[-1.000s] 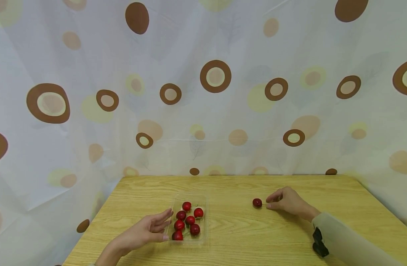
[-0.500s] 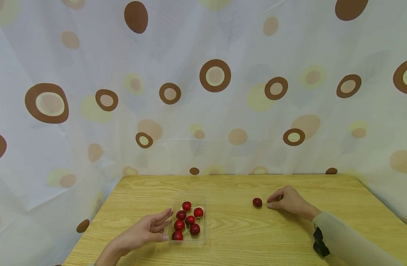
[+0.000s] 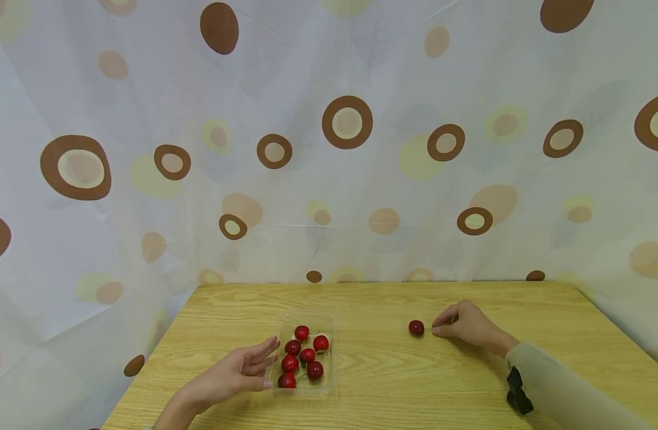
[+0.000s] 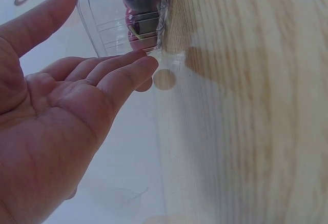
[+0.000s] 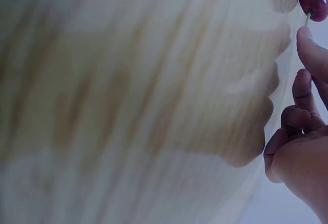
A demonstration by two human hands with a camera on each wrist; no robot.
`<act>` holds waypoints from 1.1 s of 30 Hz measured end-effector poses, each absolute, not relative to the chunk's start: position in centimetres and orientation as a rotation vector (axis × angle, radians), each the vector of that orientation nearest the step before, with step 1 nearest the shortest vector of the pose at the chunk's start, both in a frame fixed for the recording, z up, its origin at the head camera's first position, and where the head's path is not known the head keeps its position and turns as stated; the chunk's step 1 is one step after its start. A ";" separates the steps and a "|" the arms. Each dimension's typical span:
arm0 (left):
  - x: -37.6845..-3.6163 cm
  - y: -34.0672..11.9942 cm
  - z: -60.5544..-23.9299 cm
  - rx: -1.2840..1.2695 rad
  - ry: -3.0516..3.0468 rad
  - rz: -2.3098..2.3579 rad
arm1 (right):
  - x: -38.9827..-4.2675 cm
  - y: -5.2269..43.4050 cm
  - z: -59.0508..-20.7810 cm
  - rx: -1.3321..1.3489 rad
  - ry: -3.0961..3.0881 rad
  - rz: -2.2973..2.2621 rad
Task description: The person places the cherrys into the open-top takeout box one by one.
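Observation:
A dark red cherry [image 3: 416,328] lies on the table at right of centre, its thin stem pointing right. My right hand [image 3: 469,325] pinches that stem between thumb and fingertips; the right wrist view shows the cherry [image 5: 313,2] just beyond the fingers. A clear plastic box [image 3: 334,352] with several red cherries [image 3: 307,356] in it stands further left. Beside its left wall is my left hand [image 3: 234,370], fingers extended and thumb apart near the front corner. In the left wrist view the fingertips [image 4: 146,65] and thumb rest against the box [image 4: 92,16].
A wooden table [image 3: 372,382] spans the lower part of the head view. Behind it and at both sides hangs a white curtain [image 3: 302,191] with brown, yellow and peach spots. A black bow [image 3: 517,391] sits on the right sleeve cuff.

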State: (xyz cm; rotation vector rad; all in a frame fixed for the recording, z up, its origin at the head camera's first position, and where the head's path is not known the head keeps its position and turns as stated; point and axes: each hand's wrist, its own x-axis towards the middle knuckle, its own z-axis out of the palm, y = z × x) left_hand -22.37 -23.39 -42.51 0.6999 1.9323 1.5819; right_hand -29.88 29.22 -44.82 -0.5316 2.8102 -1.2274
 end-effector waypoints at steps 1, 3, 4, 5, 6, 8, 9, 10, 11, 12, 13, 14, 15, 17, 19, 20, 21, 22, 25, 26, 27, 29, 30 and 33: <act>-22.4 -23.4 -42.5 0.701 1.931 1.583 | -29.9 29.2 -44.8 -0.529 2.811 -1.228; -22.4 -23.4 -42.5 0.704 1.930 1.582 | -29.9 29.2 -44.8 -0.530 2.809 -1.234; -22.4 -23.4 -42.5 0.705 1.929 1.582 | -29.8 29.2 -44.9 -0.531 2.808 -1.239; -22.4 -23.4 -42.6 0.705 1.929 1.581 | -29.8 29.3 -44.9 -0.531 2.808 -1.242; -22.4 -23.4 -42.6 0.705 1.929 1.581 | -29.8 29.3 -45.0 -0.522 2.803 -1.252; -22.4 -23.4 -42.6 0.706 1.930 1.579 | -29.8 29.3 -45.0 -0.515 2.797 -1.261; -22.4 -23.4 -42.6 0.707 1.931 1.579 | -29.7 29.3 -44.9 -0.507 2.791 -1.271; -22.4 -23.3 -42.6 0.708 1.932 1.578 | -29.6 29.2 -44.8 -0.498 2.784 -1.277; -22.4 -23.3 -42.6 0.708 1.932 1.578 | -29.6 29.2 -44.7 -0.491 2.778 -1.284; -22.4 -23.3 -42.6 0.710 1.933 1.577 | -29.5 29.1 -44.6 -0.487 2.773 -1.289; -22.4 -23.3 -42.5 0.711 1.933 1.576 | -29.4 29.0 -44.4 -0.482 2.768 -1.293; -22.4 -23.3 -42.5 0.710 1.935 1.575 | -29.3 28.8 -44.3 -0.487 2.761 -1.300; -22.4 -23.3 -42.5 0.711 1.936 1.575 | -29.2 28.7 -44.2 -0.498 2.758 -1.303; -22.4 -23.3 -42.5 0.711 1.936 1.574 | -29.1 28.2 -43.9 -0.522 2.752 -1.303; -22.4 -23.4 -42.4 0.712 1.937 1.573 | -29.1 27.7 -43.7 -0.546 2.743 -1.305; -22.4 -23.4 -42.4 0.712 1.940 1.573 | -29.1 27.5 -43.5 -0.556 2.737 -1.310; -22.4 -23.4 -42.4 0.716 1.941 1.572 | -29.0 27.2 -43.4 -0.569 2.732 -1.312; -22.4 -23.4 -42.3 0.716 1.942 1.572 | -29.0 26.9 -43.2 -0.577 2.722 -1.321; -22.4 -23.5 -42.3 0.715 1.941 1.576 | -28.8 26.1 -42.8 -0.609 2.692 -1.351; -22.4 -23.5 -42.3 0.714 1.940 1.577 | -28.7 25.8 -42.6 -0.618 2.681 -1.359; -22.4 -23.5 -42.4 0.714 1.938 1.579 | -28.6 25.6 -42.6 -0.632 2.670 -1.369; -22.5 -23.5 -42.5 0.713 1.929 1.585 | -28.4 24.9 -42.4 -0.641 2.642 -1.391; -22.5 -23.4 -42.5 0.714 1.927 1.585 | -28.3 24.6 -42.4 -0.647 2.630 -1.400; -22.5 -23.4 -42.6 0.718 1.920 1.589 | -28.1 23.5 -42.1 -0.670 2.594 -1.428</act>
